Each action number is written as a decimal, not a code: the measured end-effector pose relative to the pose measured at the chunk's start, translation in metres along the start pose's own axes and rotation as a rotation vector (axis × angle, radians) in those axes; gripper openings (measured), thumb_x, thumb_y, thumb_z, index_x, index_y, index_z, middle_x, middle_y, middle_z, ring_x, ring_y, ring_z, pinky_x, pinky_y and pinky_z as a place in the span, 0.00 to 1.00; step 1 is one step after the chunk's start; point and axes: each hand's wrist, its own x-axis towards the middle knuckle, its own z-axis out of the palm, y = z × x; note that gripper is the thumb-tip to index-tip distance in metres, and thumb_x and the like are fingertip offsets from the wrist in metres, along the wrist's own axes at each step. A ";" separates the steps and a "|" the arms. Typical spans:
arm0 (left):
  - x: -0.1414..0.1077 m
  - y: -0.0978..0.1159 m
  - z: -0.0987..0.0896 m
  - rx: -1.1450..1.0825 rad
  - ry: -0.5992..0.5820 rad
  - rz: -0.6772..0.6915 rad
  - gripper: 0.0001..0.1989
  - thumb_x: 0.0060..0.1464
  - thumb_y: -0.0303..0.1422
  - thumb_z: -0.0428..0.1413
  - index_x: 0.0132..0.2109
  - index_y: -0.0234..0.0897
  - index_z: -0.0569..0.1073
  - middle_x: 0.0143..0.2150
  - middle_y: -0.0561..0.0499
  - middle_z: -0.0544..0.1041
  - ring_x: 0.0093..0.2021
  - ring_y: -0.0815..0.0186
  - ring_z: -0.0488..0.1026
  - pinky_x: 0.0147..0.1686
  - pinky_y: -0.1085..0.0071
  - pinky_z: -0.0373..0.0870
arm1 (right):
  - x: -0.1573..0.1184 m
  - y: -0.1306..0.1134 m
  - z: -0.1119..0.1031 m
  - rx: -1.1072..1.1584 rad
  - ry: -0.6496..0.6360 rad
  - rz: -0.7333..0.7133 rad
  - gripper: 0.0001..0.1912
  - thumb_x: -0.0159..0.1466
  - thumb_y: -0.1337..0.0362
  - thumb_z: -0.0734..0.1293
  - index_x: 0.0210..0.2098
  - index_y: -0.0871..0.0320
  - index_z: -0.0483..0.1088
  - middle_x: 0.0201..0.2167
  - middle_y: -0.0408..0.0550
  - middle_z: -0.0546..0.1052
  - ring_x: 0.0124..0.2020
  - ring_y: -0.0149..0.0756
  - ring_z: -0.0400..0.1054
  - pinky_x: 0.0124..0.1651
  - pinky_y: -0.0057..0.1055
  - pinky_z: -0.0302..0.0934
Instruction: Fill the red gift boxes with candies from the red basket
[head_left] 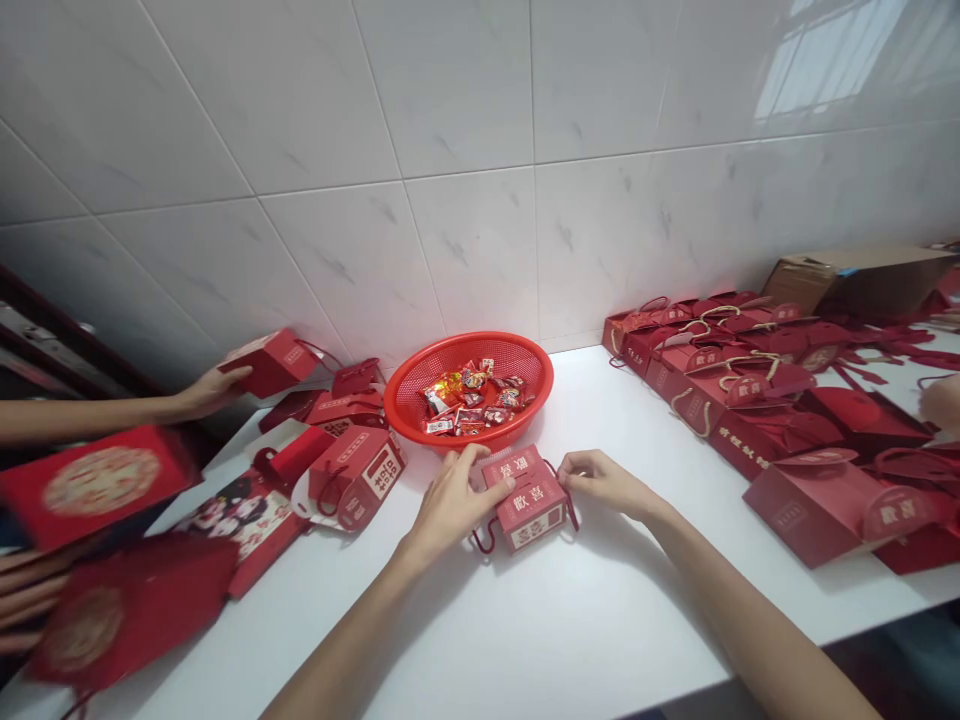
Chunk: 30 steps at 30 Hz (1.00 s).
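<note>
A small red gift box (529, 497) with gold Chinese characters lies on the white table in front of me. My left hand (459, 498) grips its left side, thumb on the top face and fingers at the far edge. On the other side, my right hand (600, 480) pinches the dark red cord (571, 505) where it comes out by the box's right edge. Another stretch of cord loops out below my left hand. Just behind the box stands a red plastic basket (546, 385) with wrapped candies (469, 408) in it.
At left, a co-worker's hand (206, 390) holds a red box (274, 362); another hand (30, 600) is by blurred red packaging. Several red boxes (352, 475) lie nearby. Rows of open red boxes (810, 500) and a cardboard carton (862, 280) fill the right. A tiled wall (465, 230) rises behind.
</note>
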 end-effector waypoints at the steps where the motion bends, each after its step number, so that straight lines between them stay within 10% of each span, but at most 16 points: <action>1: 0.000 0.001 0.000 0.003 -0.021 -0.014 0.25 0.49 0.49 0.62 0.49 0.39 0.75 0.46 0.43 0.78 0.43 0.53 0.76 0.43 0.58 0.73 | 0.000 -0.003 -0.001 0.080 0.002 0.016 0.10 0.56 0.58 0.69 0.26 0.58 0.72 0.26 0.44 0.77 0.31 0.35 0.69 0.40 0.33 0.64; 8: -0.001 0.002 0.008 -0.109 -0.066 -0.019 0.28 0.51 0.44 0.62 0.57 0.36 0.72 0.52 0.41 0.77 0.47 0.52 0.76 0.44 0.58 0.73 | -0.005 -0.028 -0.006 0.516 -0.035 0.027 0.18 0.56 0.52 0.73 0.23 0.57 0.66 0.17 0.39 0.68 0.21 0.28 0.62 0.35 0.31 0.62; 14: 0.000 0.013 0.006 -0.160 0.010 0.091 0.22 0.47 0.33 0.63 0.52 0.39 0.76 0.50 0.44 0.77 0.49 0.53 0.76 0.47 0.57 0.74 | -0.007 -0.059 -0.004 0.393 -0.025 -0.052 0.17 0.54 0.53 0.77 0.31 0.59 0.72 0.22 0.41 0.73 0.25 0.31 0.67 0.35 0.32 0.64; 18: 0.003 0.029 -0.009 -0.469 -0.157 0.036 0.21 0.48 0.35 0.63 0.51 0.36 0.75 0.54 0.41 0.76 0.40 0.58 0.79 0.38 0.61 0.77 | -0.004 -0.072 0.000 0.297 -0.027 -0.087 0.17 0.55 0.54 0.76 0.34 0.60 0.73 0.25 0.43 0.77 0.29 0.32 0.70 0.38 0.33 0.64; 30: 0.018 0.096 -0.052 -0.958 -0.357 0.104 0.19 0.50 0.40 0.67 0.47 0.36 0.76 0.49 0.45 0.78 0.47 0.60 0.79 0.51 0.58 0.77 | 0.001 -0.113 -0.012 0.060 0.056 -0.159 0.15 0.55 0.56 0.76 0.33 0.59 0.71 0.27 0.44 0.77 0.29 0.32 0.71 0.36 0.30 0.65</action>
